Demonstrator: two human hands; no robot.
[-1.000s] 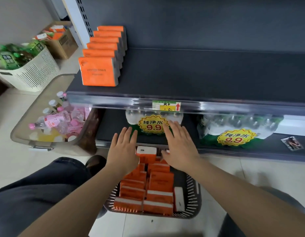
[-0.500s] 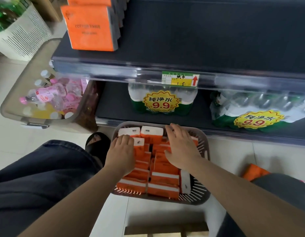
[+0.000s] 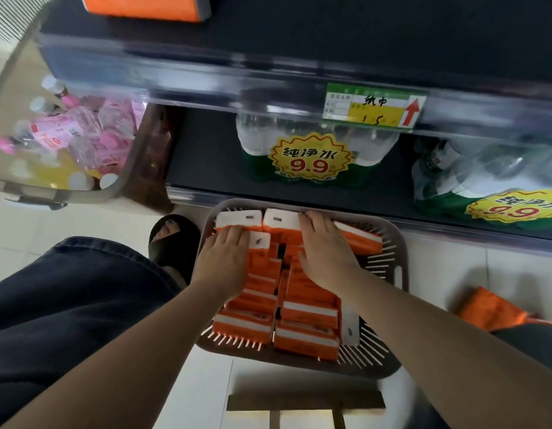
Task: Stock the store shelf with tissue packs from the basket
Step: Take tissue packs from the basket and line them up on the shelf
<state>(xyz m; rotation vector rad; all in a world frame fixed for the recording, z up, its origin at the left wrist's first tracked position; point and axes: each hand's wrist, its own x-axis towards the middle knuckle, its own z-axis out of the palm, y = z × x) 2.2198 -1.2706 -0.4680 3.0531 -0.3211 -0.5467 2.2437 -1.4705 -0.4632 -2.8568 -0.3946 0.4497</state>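
A grey slatted basket [image 3: 392,274] sits on the floor in front of the shelving, filled with several orange-and-white tissue packs [image 3: 308,311]. My left hand [image 3: 222,261] lies on the packs at the basket's left side, fingertips on a white pack end. My right hand [image 3: 325,252] rests flat on the packs right of centre, fingers reaching a far pack. Neither hand is closed around a pack. At the top edge, one orange tissue pack [image 3: 144,7] stands on the dark upper shelf [image 3: 330,35].
Two wrapped water-bottle packs [image 3: 312,156] [image 3: 485,181] fill the lower shelf, under a price label [image 3: 373,108]. A clear bin of pink bottles [image 3: 67,140] is at left. An orange pack [image 3: 491,308] lies on the floor at right. A wooden stool [image 3: 305,404] stands below the basket; my sandalled foot [image 3: 172,236] is beside it.
My view has tilted down from the upper shelf toward the basket. Both hands dropped from in front of the lower shelf onto the packs in the basket.
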